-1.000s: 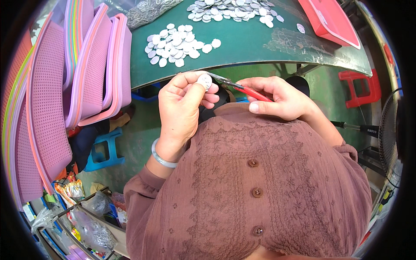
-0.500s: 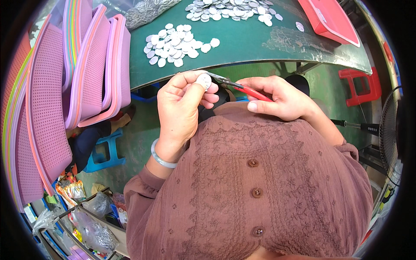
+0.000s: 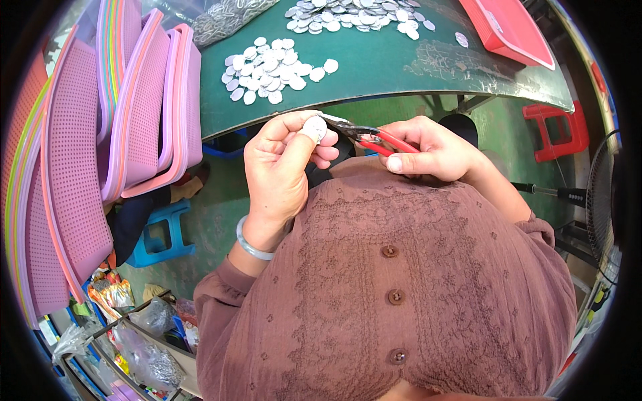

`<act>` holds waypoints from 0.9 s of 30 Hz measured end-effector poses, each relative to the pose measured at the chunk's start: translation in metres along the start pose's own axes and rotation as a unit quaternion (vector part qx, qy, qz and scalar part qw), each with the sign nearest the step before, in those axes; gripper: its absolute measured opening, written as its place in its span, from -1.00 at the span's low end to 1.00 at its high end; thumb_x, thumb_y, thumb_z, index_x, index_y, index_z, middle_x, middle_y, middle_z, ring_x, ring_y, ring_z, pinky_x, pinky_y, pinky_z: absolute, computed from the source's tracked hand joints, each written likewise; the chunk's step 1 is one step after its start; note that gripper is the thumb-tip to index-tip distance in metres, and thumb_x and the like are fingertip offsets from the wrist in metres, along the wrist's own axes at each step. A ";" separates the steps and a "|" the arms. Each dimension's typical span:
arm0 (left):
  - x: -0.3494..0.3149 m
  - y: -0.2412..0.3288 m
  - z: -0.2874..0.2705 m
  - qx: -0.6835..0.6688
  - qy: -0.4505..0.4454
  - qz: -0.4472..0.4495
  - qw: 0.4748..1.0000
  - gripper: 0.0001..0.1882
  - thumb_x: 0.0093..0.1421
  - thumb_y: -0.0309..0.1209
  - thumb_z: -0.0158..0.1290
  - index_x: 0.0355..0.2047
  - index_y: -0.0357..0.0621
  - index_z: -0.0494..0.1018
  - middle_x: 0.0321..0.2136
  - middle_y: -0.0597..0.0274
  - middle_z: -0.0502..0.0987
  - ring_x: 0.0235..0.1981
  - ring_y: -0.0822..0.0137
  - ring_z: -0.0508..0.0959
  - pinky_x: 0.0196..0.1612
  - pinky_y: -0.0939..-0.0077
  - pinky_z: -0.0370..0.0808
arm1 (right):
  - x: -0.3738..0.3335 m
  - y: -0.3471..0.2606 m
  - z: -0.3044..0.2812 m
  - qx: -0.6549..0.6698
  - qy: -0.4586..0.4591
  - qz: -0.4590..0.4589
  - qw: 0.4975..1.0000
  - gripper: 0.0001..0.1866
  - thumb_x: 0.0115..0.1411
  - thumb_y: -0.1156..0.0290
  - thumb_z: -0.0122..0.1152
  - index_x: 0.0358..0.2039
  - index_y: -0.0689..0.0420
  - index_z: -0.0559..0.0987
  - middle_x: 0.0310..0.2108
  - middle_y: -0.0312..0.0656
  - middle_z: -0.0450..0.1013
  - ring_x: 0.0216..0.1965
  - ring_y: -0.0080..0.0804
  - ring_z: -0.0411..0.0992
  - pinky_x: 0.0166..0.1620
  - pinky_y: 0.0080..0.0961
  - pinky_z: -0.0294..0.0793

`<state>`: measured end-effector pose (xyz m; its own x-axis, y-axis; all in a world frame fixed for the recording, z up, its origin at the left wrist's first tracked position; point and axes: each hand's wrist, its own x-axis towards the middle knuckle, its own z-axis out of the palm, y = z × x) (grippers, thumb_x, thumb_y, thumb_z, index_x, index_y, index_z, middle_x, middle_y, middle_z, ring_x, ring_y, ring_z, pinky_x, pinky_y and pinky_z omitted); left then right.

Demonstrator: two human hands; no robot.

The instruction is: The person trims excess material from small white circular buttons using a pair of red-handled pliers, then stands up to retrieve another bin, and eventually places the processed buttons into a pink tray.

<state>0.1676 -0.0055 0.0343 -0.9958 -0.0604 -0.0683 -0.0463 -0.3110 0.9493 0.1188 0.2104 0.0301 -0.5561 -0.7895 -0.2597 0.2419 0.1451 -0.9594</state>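
Between thumb and fingers, my left hand point(image 3: 277, 160) pinches a round silver metal tag point(image 3: 314, 127). My right hand point(image 3: 431, 148) is wrapped round the red handles of a pair of pliers point(image 3: 368, 136), whose dark jaws point left and reach the upper edge of the tag. Whether the jaws touch the tag or a small part on it is too small to tell. Beyond my hands, a loose pile of similar silver tags point(image 3: 267, 67) lies on the green table point(image 3: 374, 73), and a larger pile point(image 3: 354, 15) sits farther back.
Stacked pink and purple perforated baskets point(image 3: 73, 160) stand at the left. A red tray point(image 3: 511, 33) rests on the table's far right. A bag of metal chains point(image 3: 231, 17) lies at the back. Blue stool point(image 3: 160, 234), red stool point(image 3: 556, 132) and a fan point(image 3: 602, 200) stand around.
The pliers' handles have spread apart in my right hand, with a gap now showing between them. My left hand keeps the tag in nearly the same place.
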 end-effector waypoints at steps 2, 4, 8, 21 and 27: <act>0.000 -0.001 0.000 -0.003 0.000 0.001 1.000 -0.82 0.13 -0.56 -0.09 -0.25 -0.32 0.42 -0.48 0.07 0.53 -0.57 0.41 0.52 -0.52 0.64 0.44 | 0.000 -0.001 0.000 0.012 0.000 0.016 1.000 -0.53 0.04 0.25 0.18 -0.07 0.22 0.42 -0.54 -0.42 0.33 -0.57 -0.74 0.19 -0.51 -0.76 0.18; 0.002 -0.004 0.000 -0.004 0.003 -0.003 1.000 -0.82 0.14 -0.56 -0.09 -0.25 -0.31 0.42 -0.47 0.07 0.54 -0.55 0.39 0.53 -0.50 0.63 0.45 | 0.000 -0.001 -0.001 0.009 0.011 0.025 1.000 -0.51 0.03 0.22 0.19 -0.06 0.21 0.41 -0.54 -0.42 0.32 -0.57 -0.72 0.20 -0.51 -0.75 0.19; 0.008 -0.006 0.002 -0.060 0.030 -0.022 0.997 -0.86 0.14 -0.52 -0.03 -0.31 -0.32 0.43 -0.47 0.08 0.53 -0.52 0.37 0.55 -0.47 0.61 0.49 | -0.005 0.003 -0.014 0.063 0.022 -0.014 0.998 -0.48 0.00 0.22 0.21 -0.07 0.26 0.37 -0.50 -0.40 0.30 -0.53 -0.71 0.19 -0.47 -0.73 0.21; 0.024 -0.013 0.004 -0.051 0.030 -0.052 0.997 -0.84 0.16 -0.51 -0.06 -0.26 -0.31 0.40 -0.40 0.01 0.53 -0.43 0.28 0.56 -0.36 0.51 0.52 | -0.009 0.005 -0.017 -0.038 0.085 -0.023 0.995 -0.45 0.02 0.21 0.19 -0.06 0.32 0.35 -0.34 -0.26 0.39 -0.32 -0.61 0.28 -0.22 -0.63 0.31; 0.083 -0.043 -0.018 0.334 0.033 0.103 0.936 -0.87 0.09 -0.49 0.01 -0.45 -0.36 0.42 -0.49 0.18 0.50 -0.50 0.40 0.47 -0.39 0.61 0.40 | -0.048 0.016 -0.027 -0.007 0.192 -0.001 0.981 -0.43 -0.01 0.29 0.20 0.00 0.29 0.32 -0.31 -0.25 0.38 -0.30 -0.57 0.30 -0.22 -0.60 0.32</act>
<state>0.0880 -0.0141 -0.0179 -0.9831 -0.1188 0.1396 0.0859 0.3744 0.9233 0.1283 0.2667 0.0246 -0.8158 -0.5070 -0.2783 0.2316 0.1544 -0.9605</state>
